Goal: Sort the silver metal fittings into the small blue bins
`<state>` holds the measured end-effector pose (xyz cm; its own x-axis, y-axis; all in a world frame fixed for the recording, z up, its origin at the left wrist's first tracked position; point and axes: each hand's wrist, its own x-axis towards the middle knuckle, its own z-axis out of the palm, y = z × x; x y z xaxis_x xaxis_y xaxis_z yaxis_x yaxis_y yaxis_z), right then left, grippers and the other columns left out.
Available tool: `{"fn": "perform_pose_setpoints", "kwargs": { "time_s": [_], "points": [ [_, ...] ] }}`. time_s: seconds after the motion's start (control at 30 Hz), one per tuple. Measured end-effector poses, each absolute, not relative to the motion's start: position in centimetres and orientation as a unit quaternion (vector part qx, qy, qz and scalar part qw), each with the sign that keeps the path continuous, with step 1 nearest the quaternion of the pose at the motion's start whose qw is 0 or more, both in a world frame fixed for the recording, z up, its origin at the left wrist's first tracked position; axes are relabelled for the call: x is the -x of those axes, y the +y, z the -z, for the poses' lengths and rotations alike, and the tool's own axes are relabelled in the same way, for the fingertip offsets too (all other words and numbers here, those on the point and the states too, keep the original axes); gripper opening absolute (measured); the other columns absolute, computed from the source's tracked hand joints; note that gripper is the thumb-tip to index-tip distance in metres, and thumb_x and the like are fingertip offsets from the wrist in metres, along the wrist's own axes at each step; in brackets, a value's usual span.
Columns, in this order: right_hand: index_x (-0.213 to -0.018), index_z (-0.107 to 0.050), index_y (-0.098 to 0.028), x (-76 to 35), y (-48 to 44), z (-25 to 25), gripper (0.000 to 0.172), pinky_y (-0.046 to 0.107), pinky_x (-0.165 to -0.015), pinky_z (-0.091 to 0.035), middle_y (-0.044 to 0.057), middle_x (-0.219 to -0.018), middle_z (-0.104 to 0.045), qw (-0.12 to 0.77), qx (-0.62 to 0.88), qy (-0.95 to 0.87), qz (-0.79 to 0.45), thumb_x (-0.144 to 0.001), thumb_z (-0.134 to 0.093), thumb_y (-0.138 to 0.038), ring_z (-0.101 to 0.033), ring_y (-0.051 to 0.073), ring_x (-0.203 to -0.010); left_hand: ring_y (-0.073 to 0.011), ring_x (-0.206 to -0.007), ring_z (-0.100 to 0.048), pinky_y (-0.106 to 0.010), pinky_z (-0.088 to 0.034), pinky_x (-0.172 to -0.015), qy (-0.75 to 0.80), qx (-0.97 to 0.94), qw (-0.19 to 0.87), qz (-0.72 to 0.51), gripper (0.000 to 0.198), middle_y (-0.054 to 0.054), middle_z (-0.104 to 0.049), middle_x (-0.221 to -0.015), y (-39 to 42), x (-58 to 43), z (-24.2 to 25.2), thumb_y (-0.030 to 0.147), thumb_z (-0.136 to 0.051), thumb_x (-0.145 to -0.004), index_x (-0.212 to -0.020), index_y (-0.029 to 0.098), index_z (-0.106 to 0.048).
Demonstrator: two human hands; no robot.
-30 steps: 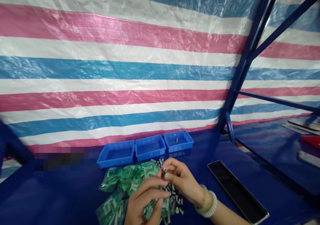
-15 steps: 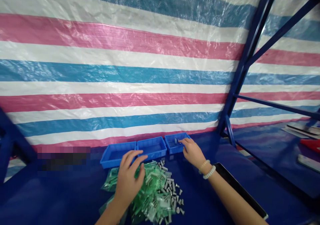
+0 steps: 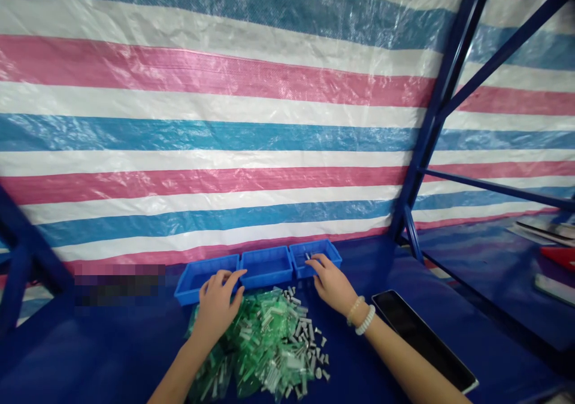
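Note:
My left hand [image 3: 219,303] hovers in front of the left blue bin [image 3: 186,293], with its fingers apart and nothing visible in them. Below it lies a heap of green-tinted plastic bags [image 3: 265,332] holding small parts. My right hand [image 3: 333,283] reaches over the near rim of the right blue bin [image 3: 330,249]. Its fingers are stretched out and the thumb stands apart. Small metal pieces [image 3: 308,255] lie in that bin by the fingertips. Loose grey screws and sleeves [image 3: 309,332] are scattered along the heap's right side.
The middle blue bin [image 3: 267,266] stands between the other two. A dark flat tray-like object with a pale edge [image 3: 422,338] lies right of my right forearm. Blue metal frame posts [image 3: 417,152] rise at the right, before a striped plastic sheet [image 3: 215,140].
My left hand has shifted left and slightly away from the heap. My right hand has moved left and a little lower at the right bin. The view has shifted slightly.

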<state>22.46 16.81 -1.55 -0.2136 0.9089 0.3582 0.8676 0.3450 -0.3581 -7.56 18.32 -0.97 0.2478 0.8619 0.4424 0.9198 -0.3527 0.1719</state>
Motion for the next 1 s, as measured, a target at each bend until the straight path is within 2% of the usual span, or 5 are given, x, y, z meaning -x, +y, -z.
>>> {"fn": "perform_pose_setpoints", "kwargs": {
  "time_s": [0.23,0.67,0.8,0.93,1.0],
  "points": [
    [-0.082,-0.075,-0.018,-20.1,15.3,2.2,0.014,0.026,-0.078,-0.050,0.006,-0.084,-0.071,0.236,0.568,-0.782,-0.100,-0.084,-0.063,-0.013,-0.067,0.021,-0.082,-0.0254,-0.098,-0.061,-0.052,-0.036,-0.101,-0.552,0.791,0.062,0.256,0.032,-0.007,-0.063,-0.100,18.7,7.5,1.7,0.024,-0.045,-0.089,-0.110,0.026,-0.069],
    [-0.071,-0.077,-0.017,-18.8,16.2,2.8,0.011,0.029,-0.079,-0.048,0.010,-0.088,-0.072,0.268,0.590,-0.742,-0.171,-0.077,-0.069,-0.012,-0.069,0.023,-0.084,-0.0337,-0.118,-0.051,-0.053,-0.044,-0.101,-0.456,0.784,0.084,0.413,0.030,-0.016,-0.054,-0.124,16.5,5.5,-0.3,0.023,-0.046,-0.093,-0.116,0.017,-0.064],
    [-0.075,-0.068,-0.015,-19.2,14.9,1.3,0.008,0.027,-0.070,-0.050,0.006,-0.076,-0.070,0.321,0.582,-0.715,-0.215,-0.077,-0.066,-0.007,-0.067,0.019,-0.072,-0.0289,-0.109,-0.060,-0.047,-0.050,-0.095,-0.432,0.777,-0.023,0.457,0.026,-0.012,-0.061,-0.115,13.8,3.6,-1.4,0.023,-0.050,-0.092,-0.114,0.021,-0.064],
    [-0.089,-0.060,-0.017,-19.1,11.1,-1.2,0.004,0.020,-0.060,-0.051,-0.001,-0.069,-0.067,0.385,0.525,-0.695,-0.307,-0.087,-0.061,-0.021,-0.066,0.013,-0.063,-0.0220,-0.090,-0.068,-0.033,-0.057,-0.079,-0.414,0.745,-0.240,0.465,0.025,-0.008,-0.068,-0.102,10.3,1.6,-2.1,0.026,-0.055,-0.091,-0.114,0.023,-0.065],
    [-0.087,-0.059,-0.018,-18.5,8.9,-1.9,0.008,0.021,-0.058,-0.050,-0.002,-0.066,-0.063,0.486,0.467,-0.630,-0.387,-0.084,-0.065,-0.024,-0.062,0.013,-0.060,-0.0206,-0.087,-0.069,-0.029,-0.058,-0.079,-0.414,0.691,-0.348,0.480,0.025,-0.007,-0.070,-0.102,8.3,0.5,-2.1,0.031,-0.060,-0.089,-0.111,0.024,-0.067]
  ]
}}
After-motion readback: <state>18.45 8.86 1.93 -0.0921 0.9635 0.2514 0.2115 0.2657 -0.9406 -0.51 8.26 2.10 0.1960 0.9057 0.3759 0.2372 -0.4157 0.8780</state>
